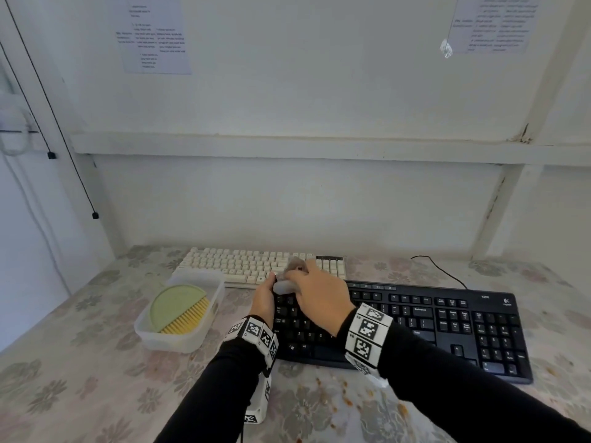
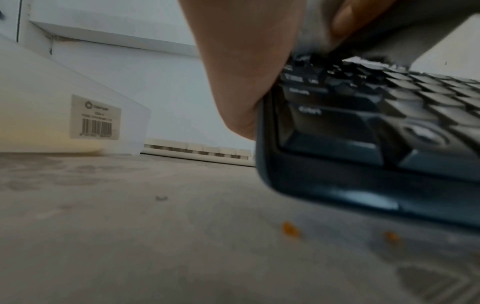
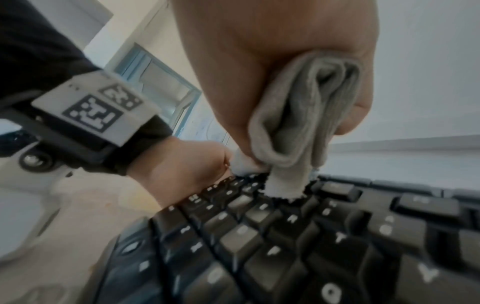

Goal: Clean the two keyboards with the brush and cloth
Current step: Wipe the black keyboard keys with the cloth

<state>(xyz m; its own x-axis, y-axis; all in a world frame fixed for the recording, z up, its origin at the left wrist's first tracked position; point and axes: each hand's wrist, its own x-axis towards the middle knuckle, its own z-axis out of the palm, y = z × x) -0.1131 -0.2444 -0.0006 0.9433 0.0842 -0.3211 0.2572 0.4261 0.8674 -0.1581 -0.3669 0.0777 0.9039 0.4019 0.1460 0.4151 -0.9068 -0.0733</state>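
While the right hand (image 1: 315, 292) squeezed the bunched grey cloth (image 3: 298, 123) onto the black keyboard (image 1: 447, 327), the left hand (image 1: 263, 300) gripped its corner; brush (image 1: 180, 310) parked, white keyboard (image 1: 243, 266) seemingly still waiting.

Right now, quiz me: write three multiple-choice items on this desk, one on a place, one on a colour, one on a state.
1. Where is the brush?
A. in the clear plastic tub
B. on the black keyboard
C. in the left hand

2. What colour is the cloth?
A. green
B. grey
C. red

3. What is the right hand doing?
A. lying flat and empty
B. gripping the cloth over the black keyboard
C. lifting the white keyboard

Answers:
1 A: the head view shows the green-backed brush lying in the tub, left of the keyboards.
2 B: the right wrist view shows grey folds.
3 B: its fingers bunch the cloth, whose tip meets the keys.
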